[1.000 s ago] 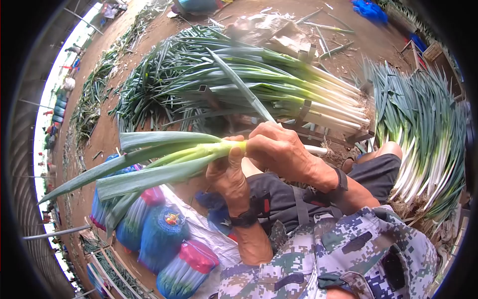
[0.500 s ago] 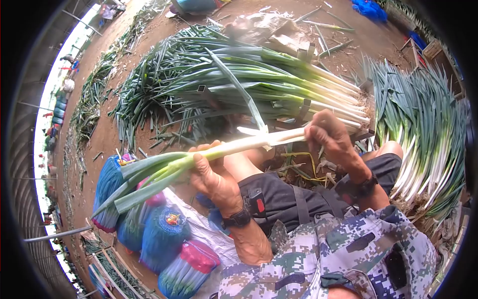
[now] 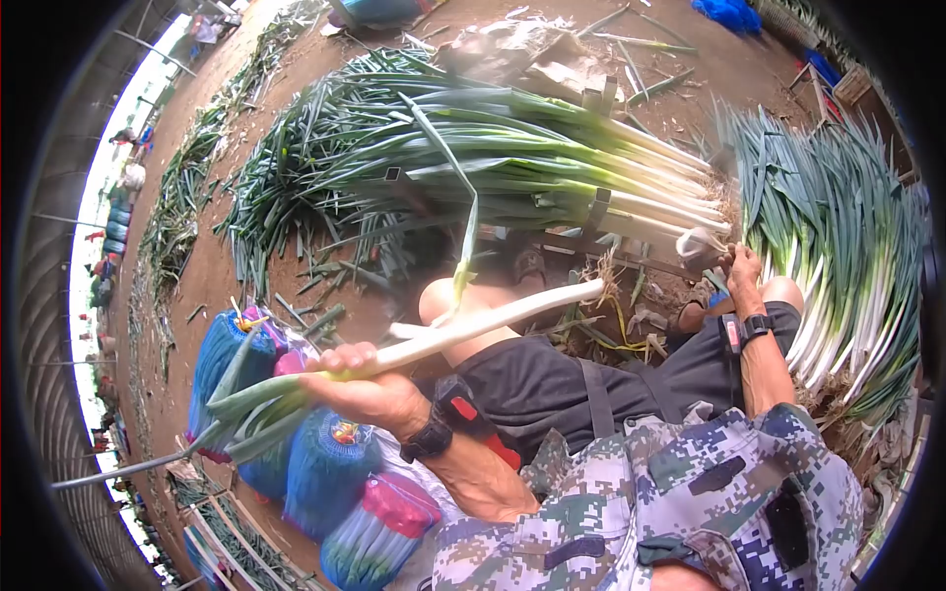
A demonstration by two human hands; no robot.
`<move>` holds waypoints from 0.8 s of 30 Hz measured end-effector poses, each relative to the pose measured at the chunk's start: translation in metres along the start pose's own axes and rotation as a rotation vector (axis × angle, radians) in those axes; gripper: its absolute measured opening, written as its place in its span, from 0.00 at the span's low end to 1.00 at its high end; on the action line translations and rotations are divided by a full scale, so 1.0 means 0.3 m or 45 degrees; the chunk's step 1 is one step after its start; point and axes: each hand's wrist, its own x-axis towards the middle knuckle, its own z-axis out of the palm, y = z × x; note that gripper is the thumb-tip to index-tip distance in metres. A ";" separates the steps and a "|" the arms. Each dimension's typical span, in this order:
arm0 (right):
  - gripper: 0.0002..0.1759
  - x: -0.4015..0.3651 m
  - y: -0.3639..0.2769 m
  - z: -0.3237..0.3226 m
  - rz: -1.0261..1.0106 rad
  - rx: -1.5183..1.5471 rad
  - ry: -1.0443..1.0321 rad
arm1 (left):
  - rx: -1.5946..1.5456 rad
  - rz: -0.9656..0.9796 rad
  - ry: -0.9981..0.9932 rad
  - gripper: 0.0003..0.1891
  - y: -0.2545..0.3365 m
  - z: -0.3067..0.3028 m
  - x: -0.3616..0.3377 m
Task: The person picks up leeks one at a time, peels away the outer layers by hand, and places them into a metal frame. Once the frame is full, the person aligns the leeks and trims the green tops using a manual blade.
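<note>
My left hand (image 3: 360,384) is wrapped round a large green onion (image 3: 493,315) where its leaves meet the white stem. The onion slants up to the right, its roots at the far end above my lap. A loosened outer leaf (image 3: 463,241) stands up from the stem. My right hand (image 3: 744,271) is away from this onion, beside the root ends of the green onion pile (image 3: 552,158). Its fingers are drawn together, and what they hold, if anything, cannot be made out. A blurred pale round shape (image 3: 698,246) shows just left of them.
A metal rack (image 3: 597,209) bears the pile ahead. More green onions (image 3: 813,246) lie at the right. Several net-wrapped bundles (image 3: 333,468) stand at the lower left. Leaf scraps (image 3: 187,177) strew the soil floor, and a pale sack (image 3: 522,49) lies behind the pile.
My right hand has left the onion's root end and moved right. My left hand has shifted left and down with the onion, whose roots now show. The outer leaf is bent further off the stem.
</note>
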 end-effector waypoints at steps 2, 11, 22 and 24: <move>0.07 -0.031 -0.032 -0.003 -0.150 -0.465 -0.116 | 0.017 -0.037 -0.050 0.14 0.015 -0.016 0.023; 0.32 -0.944 -0.509 0.556 -0.889 -0.969 -1.917 | -0.123 -0.260 -0.328 0.16 -0.072 0.104 -0.118; 0.26 -1.044 -0.376 0.664 0.056 0.038 -1.684 | -0.237 -0.372 -0.531 0.17 -0.119 0.124 -0.167; 0.24 -0.975 -0.402 0.642 0.573 0.332 -1.380 | -0.258 -0.347 -0.490 0.17 -0.087 0.101 -0.126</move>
